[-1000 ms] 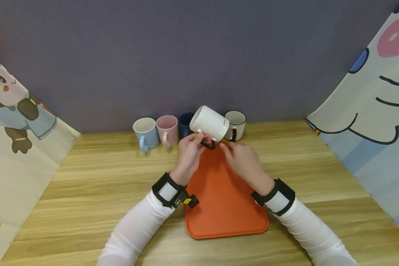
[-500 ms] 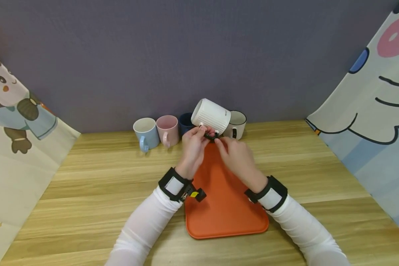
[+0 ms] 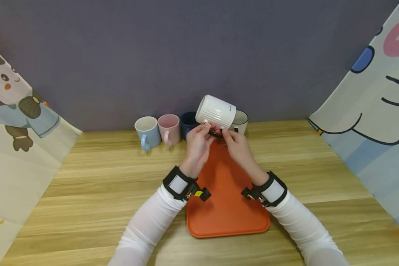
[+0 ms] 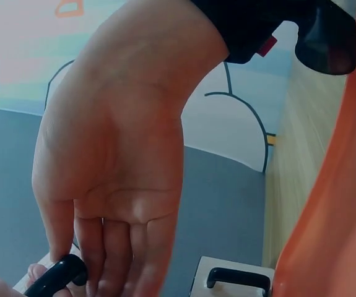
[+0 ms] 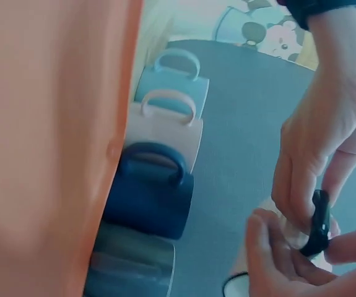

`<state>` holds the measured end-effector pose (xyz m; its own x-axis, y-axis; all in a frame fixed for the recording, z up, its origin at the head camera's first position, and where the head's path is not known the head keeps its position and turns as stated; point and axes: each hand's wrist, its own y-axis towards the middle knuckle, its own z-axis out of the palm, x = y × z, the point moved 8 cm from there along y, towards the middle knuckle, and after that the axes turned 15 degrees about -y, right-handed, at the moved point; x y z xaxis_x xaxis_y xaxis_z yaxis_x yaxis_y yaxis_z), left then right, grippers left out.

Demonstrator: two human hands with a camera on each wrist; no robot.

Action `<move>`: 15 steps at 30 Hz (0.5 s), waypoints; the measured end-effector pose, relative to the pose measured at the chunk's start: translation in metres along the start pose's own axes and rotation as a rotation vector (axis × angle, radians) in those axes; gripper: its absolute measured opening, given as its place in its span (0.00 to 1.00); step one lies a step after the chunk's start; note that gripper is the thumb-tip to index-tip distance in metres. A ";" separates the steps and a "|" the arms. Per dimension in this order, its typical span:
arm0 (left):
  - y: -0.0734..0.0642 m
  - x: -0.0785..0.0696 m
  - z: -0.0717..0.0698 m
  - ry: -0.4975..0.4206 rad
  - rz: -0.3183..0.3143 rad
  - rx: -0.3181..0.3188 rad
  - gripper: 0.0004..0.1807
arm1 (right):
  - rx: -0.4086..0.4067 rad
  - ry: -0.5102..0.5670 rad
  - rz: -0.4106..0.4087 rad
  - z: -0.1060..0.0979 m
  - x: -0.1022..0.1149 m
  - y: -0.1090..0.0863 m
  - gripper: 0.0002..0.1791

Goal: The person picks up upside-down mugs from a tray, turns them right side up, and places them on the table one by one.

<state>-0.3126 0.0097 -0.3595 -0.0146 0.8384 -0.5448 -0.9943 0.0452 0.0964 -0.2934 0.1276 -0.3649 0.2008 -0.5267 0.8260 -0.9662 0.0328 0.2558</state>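
A white ribbed mug with a black handle is held in the air above the far end of the orange tray, tipped on its side with its mouth to the right. My left hand pinches the handle between thumb and fingers. From the right, my right hand pinches the handle's other end; the left wrist view shows its palm side, with the right hand at the black handle. In the right wrist view both hands meet at the handle.
Along the dark wall stand a light blue mug, a pink mug, a navy mug and a white mug with a black rim. A grey-green cup sits beside the navy one in the right wrist view.
The white mug has risen and shifted slightly right in my left hand. My right hand has moved up from just beside the handle to pinching it.
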 end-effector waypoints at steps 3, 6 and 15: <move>-0.001 -0.001 0.002 -0.005 0.008 0.021 0.12 | 0.006 0.166 0.017 0.002 -0.002 0.001 0.24; -0.002 -0.001 0.004 -0.006 0.017 0.039 0.11 | -0.007 0.290 0.031 0.002 -0.004 0.002 0.22; -0.003 -0.002 0.007 0.069 0.055 0.113 0.10 | 0.026 0.513 0.142 0.004 -0.009 -0.002 0.20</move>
<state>-0.3086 0.0119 -0.3525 -0.0802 0.8022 -0.5917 -0.9737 0.0639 0.2186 -0.2942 0.1290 -0.3750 0.1147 -0.0352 0.9928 -0.9920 0.0495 0.1164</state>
